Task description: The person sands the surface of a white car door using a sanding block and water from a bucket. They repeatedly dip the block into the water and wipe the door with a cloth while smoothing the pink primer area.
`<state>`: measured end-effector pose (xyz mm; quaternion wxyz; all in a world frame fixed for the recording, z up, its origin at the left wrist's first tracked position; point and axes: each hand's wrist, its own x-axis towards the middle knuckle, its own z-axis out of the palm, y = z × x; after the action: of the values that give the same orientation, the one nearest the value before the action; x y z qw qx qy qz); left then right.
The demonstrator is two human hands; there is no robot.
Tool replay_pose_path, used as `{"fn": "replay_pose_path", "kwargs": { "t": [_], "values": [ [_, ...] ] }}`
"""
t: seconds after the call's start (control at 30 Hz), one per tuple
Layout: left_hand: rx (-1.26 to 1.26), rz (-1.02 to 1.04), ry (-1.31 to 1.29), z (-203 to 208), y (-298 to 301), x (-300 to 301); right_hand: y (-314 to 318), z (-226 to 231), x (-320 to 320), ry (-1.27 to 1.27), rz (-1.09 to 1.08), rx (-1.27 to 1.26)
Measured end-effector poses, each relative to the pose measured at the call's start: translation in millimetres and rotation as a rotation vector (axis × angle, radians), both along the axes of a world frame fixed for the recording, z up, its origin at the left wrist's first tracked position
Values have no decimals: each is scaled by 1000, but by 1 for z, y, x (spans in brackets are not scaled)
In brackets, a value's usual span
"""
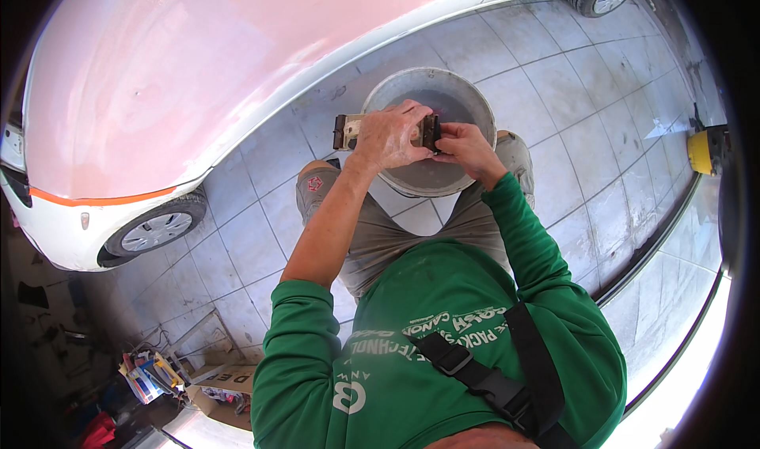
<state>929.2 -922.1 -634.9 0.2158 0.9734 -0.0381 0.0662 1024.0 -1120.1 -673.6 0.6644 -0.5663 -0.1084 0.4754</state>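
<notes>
A hand sanding block [351, 127], cream-coloured with dark clamp ends, lies level over a round bucket [484, 101] of cloudy greyish water. My left hand [389, 138] grips the block from above, fingers and thumb wrapped across its middle. At the block's right end, my right hand [469, 150] pinches the dark clamp between thumb and fingers. The block's underside and any sandpaper on it are hidden. Between my knees stands the bucket, and both hands are above its opening.
A white car [237, 45] with pinkish sanded-looking patches curves along the left and far side, its wheel [158, 226] close by. At the right stands a yellow and black machine [700, 152]. A cardboard box [226, 378] and clutter lie behind me at the left. The floor is tiled [546, 101].
</notes>
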Motion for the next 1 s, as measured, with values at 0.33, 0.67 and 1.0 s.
{"fn": "replay_pose_path", "kwargs": {
  "t": [0.33, 0.67, 1.0],
  "values": [
    [6, 14, -53, -6, -6, 1, 9, -19, -2, -127, -60, -127],
    [-34, 13, 21, -2, -4, 2, -5, -16, 7, 138, -20, -81],
    [-54, 19, 82, 6, -2, -1, -5, -6, 9, 30, 38, -162]
  ]
}}
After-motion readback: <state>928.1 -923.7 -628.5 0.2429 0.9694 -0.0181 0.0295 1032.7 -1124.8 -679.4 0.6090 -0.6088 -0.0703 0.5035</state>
